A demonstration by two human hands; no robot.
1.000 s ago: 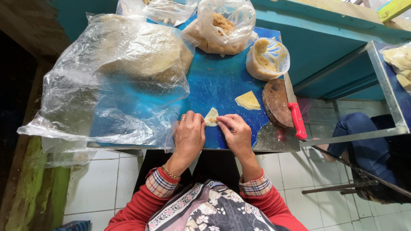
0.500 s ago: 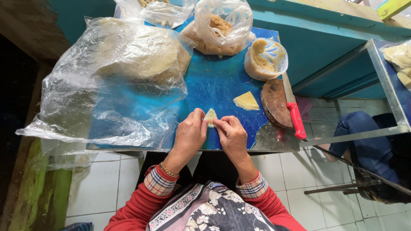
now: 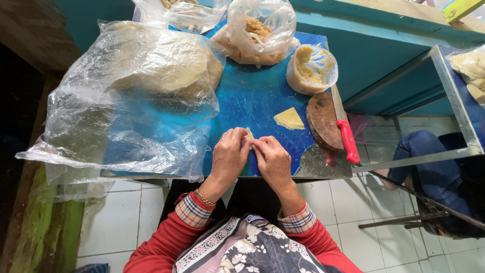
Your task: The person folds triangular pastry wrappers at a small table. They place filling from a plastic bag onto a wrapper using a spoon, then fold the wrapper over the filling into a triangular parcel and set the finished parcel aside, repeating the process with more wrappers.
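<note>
1. The dough piece point(image 3: 249, 135) is almost wholly covered by the left hand point(image 3: 230, 156) and right hand point(image 3: 273, 159); only a pale tip shows, so its shape cannot be told.
2. The knife point(image 3: 347, 137) blade lies partly hidden behind the round wooden board point(image 3: 323, 121).
3. The top plastic bag point(image 3: 184, 12) is cut off by the upper edge.
4. A seated person's leg point(image 3: 429, 167) shows, the rest hidden behind the glass case point(image 3: 454, 101).

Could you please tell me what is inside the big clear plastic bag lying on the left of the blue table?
The plastic bag holds a stack of pale round dough sheets. Creased plastic blurs them, so their number and anything beneath cannot be seen.
</note>
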